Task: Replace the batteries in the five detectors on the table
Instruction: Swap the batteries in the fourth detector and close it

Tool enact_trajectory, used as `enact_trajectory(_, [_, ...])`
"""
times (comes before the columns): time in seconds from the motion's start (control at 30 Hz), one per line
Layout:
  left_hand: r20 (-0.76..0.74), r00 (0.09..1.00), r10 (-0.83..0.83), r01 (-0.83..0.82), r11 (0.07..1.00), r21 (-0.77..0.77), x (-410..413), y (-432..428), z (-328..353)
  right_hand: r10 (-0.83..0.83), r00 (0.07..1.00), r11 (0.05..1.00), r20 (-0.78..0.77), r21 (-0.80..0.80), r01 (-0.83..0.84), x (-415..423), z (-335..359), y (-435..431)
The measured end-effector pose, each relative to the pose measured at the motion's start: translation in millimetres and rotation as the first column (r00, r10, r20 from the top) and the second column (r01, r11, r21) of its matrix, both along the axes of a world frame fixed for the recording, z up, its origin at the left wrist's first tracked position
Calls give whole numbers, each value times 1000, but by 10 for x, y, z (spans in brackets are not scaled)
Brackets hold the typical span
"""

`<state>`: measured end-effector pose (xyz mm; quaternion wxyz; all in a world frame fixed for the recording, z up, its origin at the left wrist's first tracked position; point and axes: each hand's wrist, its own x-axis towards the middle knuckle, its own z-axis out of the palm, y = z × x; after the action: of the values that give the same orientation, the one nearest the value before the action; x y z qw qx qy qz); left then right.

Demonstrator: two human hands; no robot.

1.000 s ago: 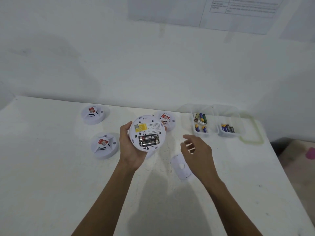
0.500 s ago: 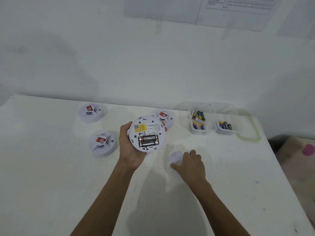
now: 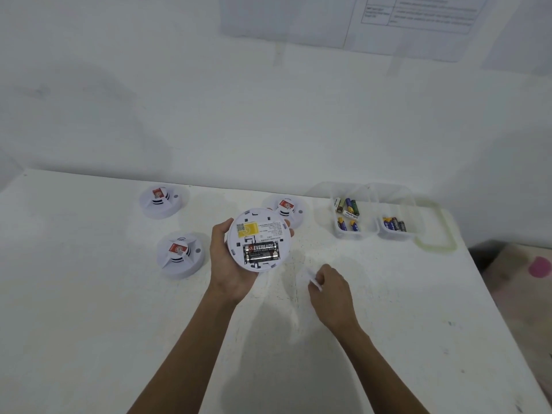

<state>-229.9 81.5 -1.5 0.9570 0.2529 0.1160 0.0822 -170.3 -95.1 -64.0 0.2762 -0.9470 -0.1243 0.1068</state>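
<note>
"EVEREADY" in white on black batt. (image 3: 262, 252) in back of detector (image 3: 263, 218); smaller line under it too blurred. White batt. (image 3: 352, 213) in clear tray (image 3: 346, 235) reads approx. "Heybright". Yellow sticker (image 3: 247, 229), wall sheet (image 3: 418, 13): illegible.

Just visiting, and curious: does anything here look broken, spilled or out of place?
Nothing broken or spilled. Only the detector in the left hand stands out: back up, cover off, two batteries exposed. The right hand pinches a blurred white piece, perhaps that cover.
</note>
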Motion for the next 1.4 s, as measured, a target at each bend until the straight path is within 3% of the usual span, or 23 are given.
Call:
enact_trajectory(0.07, [-27,999,23,-23,1000,3,-5,14,-9,-62,994,986,-94,146,75,-1,148,24])
enact_trajectory(0.2, [-2,999,35,-35,999,6,1,10,-22,-119,986,901,-115,405,156,-46,548,83])
enact_trajectory(0.3, [-16,1000,25,-24,1000,15,2,-7,7,-68,997,840,-32,537,75,-129,879,130])
enact_trajectory(0.43, [-27,997,75,-73,996,53,-6,-54,35,-22,995,810,93,586,-37,-272,1207,228])
enact_trajectory(0.5, [-38,995,94,-91,992,88,-16,-90,66,4,990,823,138,562,-82,-332,1270,304])
enact_trajectory(0.67, [-96,991,96,-83,988,130,-27,-112,105,56,907,900,418,371,-227,-433,1134,521])
enact_trajectory(0.9, [-160,978,132,-108,983,150,-36,-179,170,-10,697,966,717,186,-178,-471,963,703])
enact_trajectory(1.1, [-169,974,151,-117,974,195,-28,-205,152,16,706,990,708,89,-113,-441,950,705])
enact_trajectory(1.4, [-230,958,170,-123,971,206,-10,-186,168,1,715,989,699,107,-105,-421,971,745])
